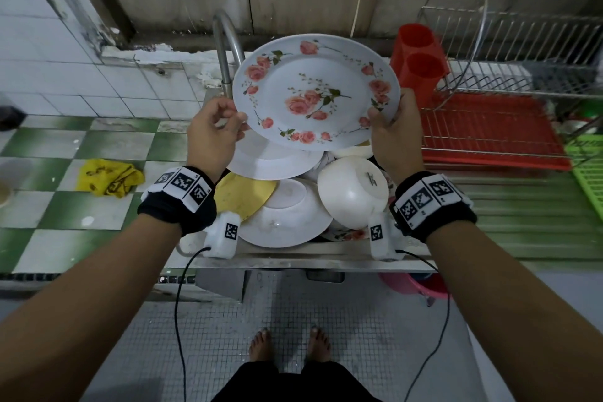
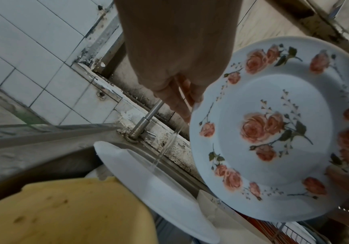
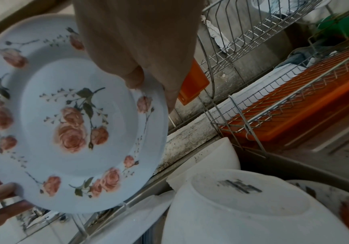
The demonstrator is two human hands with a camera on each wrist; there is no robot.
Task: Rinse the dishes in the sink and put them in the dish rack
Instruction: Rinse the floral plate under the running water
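A white plate with pink roses [image 1: 316, 92] [image 2: 273, 128] [image 3: 69, 118] is held tilted above the sink, face toward me. My left hand [image 1: 215, 130] [image 2: 177, 66] pinches its left rim, and my right hand [image 1: 393, 132] [image 3: 140, 54] grips its right rim with the thumb on the face. A thin stream of water [image 2: 165, 147] runs from the faucet [image 1: 225, 49] behind the plate. Below lie a white plate [image 1: 270, 158], a yellow plate [image 1: 243, 194], another white plate [image 1: 287, 215] and an upturned white bowl [image 1: 352, 191] [image 3: 242, 206] in the sink [image 1: 293, 254].
A wire dish rack [image 1: 509, 75] [image 3: 273, 102] on a red drip tray [image 1: 489, 130] stands at the right, with a red cutlery holder [image 1: 419, 55] at its left end. A yellow cloth [image 1: 107, 178] lies on the green-and-white tiled counter at the left. A green basket [image 1: 587, 170] sits far right.
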